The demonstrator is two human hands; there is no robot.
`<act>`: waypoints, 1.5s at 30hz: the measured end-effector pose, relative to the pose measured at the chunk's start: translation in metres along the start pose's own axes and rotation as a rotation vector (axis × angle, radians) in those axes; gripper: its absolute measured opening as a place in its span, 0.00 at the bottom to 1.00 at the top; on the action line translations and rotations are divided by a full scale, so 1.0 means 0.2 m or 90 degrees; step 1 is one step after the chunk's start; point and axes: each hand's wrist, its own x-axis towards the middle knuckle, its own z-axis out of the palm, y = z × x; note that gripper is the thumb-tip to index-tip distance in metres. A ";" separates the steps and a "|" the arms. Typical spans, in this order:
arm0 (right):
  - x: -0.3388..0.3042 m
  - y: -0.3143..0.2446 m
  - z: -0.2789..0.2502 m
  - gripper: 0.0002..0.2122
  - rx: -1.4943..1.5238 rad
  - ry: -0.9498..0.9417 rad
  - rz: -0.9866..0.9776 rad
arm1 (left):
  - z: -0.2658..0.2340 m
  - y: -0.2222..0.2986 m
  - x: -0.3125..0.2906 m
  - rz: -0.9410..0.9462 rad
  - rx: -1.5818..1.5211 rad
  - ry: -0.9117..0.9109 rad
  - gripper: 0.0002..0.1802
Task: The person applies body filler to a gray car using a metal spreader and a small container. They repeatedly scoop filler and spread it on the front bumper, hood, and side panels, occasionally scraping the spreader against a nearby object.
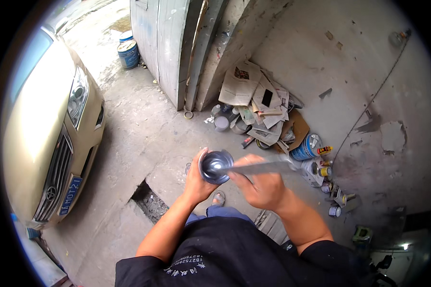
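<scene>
My left hand [196,181] is wrapped round the side of a small round cup [215,156], held in front of my body with its mouth facing up. Shiny silver-grey liquid, like paint, shows inside. My right hand [267,187] grips a long flat grey strip [270,167], its fingers closed about the middle part. One end of the strip reaches over the cup's rim into the mouth; the other points right and is smeared by motion. Whether it is a stirring stick, a ruler or a scraper I cannot tell.
A gold car [48,119] stands at left. A rectangular hole [150,202] breaks the concrete floor left of my feet. Newspapers [242,83] with a black phone [267,98] lie by the wall, beside a blue bucket [302,152] and several small cans. Blue drums [128,55] stand beyond the door.
</scene>
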 end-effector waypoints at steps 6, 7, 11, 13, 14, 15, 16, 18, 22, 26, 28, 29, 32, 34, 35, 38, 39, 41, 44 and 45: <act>-0.04 0.09 -0.11 0.04 -0.041 0.053 0.220 | 0.03 -0.02 -0.02 -0.014 0.034 -0.009 0.52; 0.00 0.03 -0.08 0.05 -0.081 0.018 0.103 | 0.04 -0.01 -0.01 -0.026 -0.017 -0.010 0.51; -0.09 0.01 -0.10 0.06 -0.011 0.051 0.190 | 0.00 -0.02 -0.02 -0.053 0.023 -0.056 0.51; -0.10 0.06 -0.17 0.06 -0.075 0.073 0.341 | 0.03 -0.03 -0.05 -0.047 0.020 -0.032 0.52; -0.11 0.03 -0.16 0.07 -0.133 0.042 0.254 | 0.04 -0.02 -0.04 -0.036 0.021 -0.027 0.52; -0.09 0.00 -0.11 0.08 -0.188 0.011 0.161 | 0.05 -0.01 -0.04 -0.045 0.026 -0.028 0.52; -0.08 0.00 -0.06 0.10 -0.104 0.035 0.097 | 0.05 0.01 -0.03 -0.049 0.016 -0.043 0.51; -0.11 0.02 0.01 0.13 -0.056 0.062 0.069 | 0.03 0.02 -0.02 -0.064 -0.002 -0.062 0.50; -0.15 0.09 -0.16 0.09 0.038 0.125 0.384 | 0.06 -0.05 -0.07 -0.031 0.025 -0.034 0.51; -0.10 0.01 -0.03 0.09 -0.060 0.045 0.050 | 0.07 -0.01 -0.06 -0.078 -0.056 -0.056 0.49; -0.16 0.05 -0.04 0.07 -0.017 0.035 0.141 | 0.05 0.01 -0.06 -0.064 0.001 -0.061 0.49; -0.20 0.09 -0.12 0.05 -0.012 0.029 0.274 | 0.04 0.02 -0.06 -0.063 0.012 -0.060 0.49; -0.14 0.07 -0.13 0.03 0.001 0.039 0.290 | 0.08 0.00 -0.08 -0.036 0.006 -0.046 0.48; -0.13 0.03 -0.05 0.05 -0.030 -0.009 0.110 | 0.08 0.00 -0.08 -0.053 -0.010 -0.040 0.48; -0.14 0.04 0.00 0.06 0.021 0.007 0.019 | 0.07 0.01 -0.07 -0.054 -0.007 -0.046 0.48; -0.24 0.12 -0.17 0.05 -0.017 0.028 0.358 | 0.05 0.04 -0.07 -0.049 0.002 -0.042 0.48; -0.20 0.14 -0.20 0.06 0.033 0.068 0.434 | 0.06 0.03 -0.07 -0.035 0.010 -0.040 0.48; -0.12 0.06 -0.15 0.06 -0.087 0.002 0.174 | 0.10 0.01 -0.08 -0.042 -0.005 -0.027 0.48; -0.18 0.08 -0.05 0.08 -0.028 0.006 0.135 | 0.07 0.02 -0.07 -0.084 -0.009 -0.062 0.47; -0.25 0.09 -0.11 0.11 -0.077 0.001 0.256 | 0.06 0.03 -0.08 -0.092 -0.011 -0.074 0.48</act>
